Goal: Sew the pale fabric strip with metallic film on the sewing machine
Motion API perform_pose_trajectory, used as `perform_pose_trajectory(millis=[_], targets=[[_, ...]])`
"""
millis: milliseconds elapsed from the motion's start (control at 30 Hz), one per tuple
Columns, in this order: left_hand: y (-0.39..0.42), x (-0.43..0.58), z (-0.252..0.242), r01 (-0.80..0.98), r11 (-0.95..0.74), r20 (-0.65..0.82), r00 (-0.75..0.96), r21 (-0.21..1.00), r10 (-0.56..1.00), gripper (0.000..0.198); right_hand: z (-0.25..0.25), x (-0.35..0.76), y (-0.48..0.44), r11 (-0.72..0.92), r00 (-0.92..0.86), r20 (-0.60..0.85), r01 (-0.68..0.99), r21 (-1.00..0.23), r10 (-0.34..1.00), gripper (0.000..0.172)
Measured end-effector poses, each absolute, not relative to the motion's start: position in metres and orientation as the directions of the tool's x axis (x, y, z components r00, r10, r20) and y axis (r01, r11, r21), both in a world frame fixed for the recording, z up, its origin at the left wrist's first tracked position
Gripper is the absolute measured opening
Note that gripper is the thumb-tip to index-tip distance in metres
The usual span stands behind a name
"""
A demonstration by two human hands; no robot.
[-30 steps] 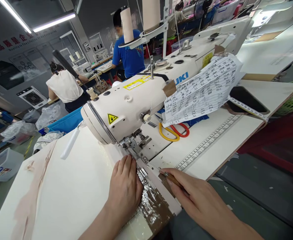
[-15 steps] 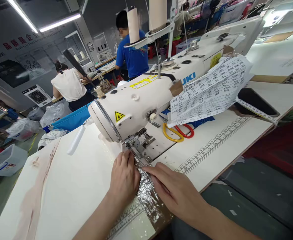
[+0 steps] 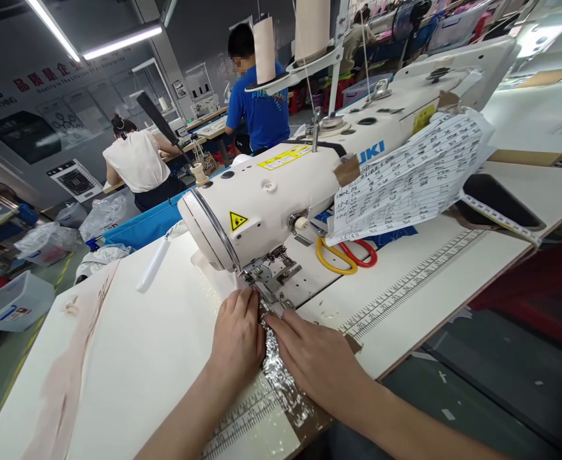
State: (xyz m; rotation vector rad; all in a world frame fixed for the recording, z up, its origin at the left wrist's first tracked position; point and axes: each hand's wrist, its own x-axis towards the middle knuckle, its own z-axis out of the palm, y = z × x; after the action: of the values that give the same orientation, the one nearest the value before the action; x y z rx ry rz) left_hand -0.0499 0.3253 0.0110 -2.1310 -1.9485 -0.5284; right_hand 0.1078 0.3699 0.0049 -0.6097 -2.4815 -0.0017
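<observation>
A strip of shiny silver fabric (image 3: pixel 277 367), crinkled like foil, runs from the table's front edge up to the needle area of a white sewing machine (image 3: pixel 262 204). My left hand (image 3: pixel 237 335) is closed with bent fingers on the strip's left edge, its fingertips close to the presser foot (image 3: pixel 264 291). On the other side, my right hand (image 3: pixel 317 358) grips the fabric's right edge, fingers together and fingertips near the metal guide. The thumb of this hand is hidden. Between the two hands the silver surface shows, and brown material lies at its lower end.
Yellow-and-red-handled scissors (image 3: pixel 341 255) lie right of the needle area, beneath a handwritten sheet (image 3: pixel 410 176) taped to the machine. A printed ruler (image 3: pixel 415 281) crosses the white table (image 3: pixel 142 358). Thread cones (image 3: pixel 264 51) stand above. Co-workers sit beyond.
My right hand has shifted left and forward, turning flatter over the silver fabric. My left hand stays near the presser foot. The whole view has moved slightly.
</observation>
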Motion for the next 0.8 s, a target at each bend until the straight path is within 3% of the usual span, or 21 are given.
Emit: perform_pose_trajectory(millis=[433,533,633,733,800], targets=[[0.329,-0.063,0.01,0.988,-0.097,0.421,0.038,0.119,0.906,0.039,0.007,0.098,0.363,0.838,-0.745,0.423,0.542,-0.065,0.515,0.043],[0.33,-0.07,0.01,0.984,-0.099,0.428,0.027,0.147,0.903,0.036,0.007,0.103,0.362,0.85,-0.748,0.44,0.521,-0.075,0.497,0.039],[0.333,-0.078,0.01,0.977,-0.05,0.447,-0.048,0.205,0.893,0.034,0.008,0.112,0.361,0.885,-0.724,0.523,0.441,-0.15,0.45,0.028],[0.33,-0.084,0.017,0.972,0.043,0.443,-0.145,0.232,0.885,0.035,-0.002,0.124,0.362,0.912,-0.672,0.619,0.329,-0.244,0.407,0.033],[0.319,-0.087,0.027,0.974,0.069,0.384,-0.15,0.217,0.911,0.036,-0.02,0.13,0.369,0.916,-0.698,0.6,0.239,-0.322,0.393,0.034]])
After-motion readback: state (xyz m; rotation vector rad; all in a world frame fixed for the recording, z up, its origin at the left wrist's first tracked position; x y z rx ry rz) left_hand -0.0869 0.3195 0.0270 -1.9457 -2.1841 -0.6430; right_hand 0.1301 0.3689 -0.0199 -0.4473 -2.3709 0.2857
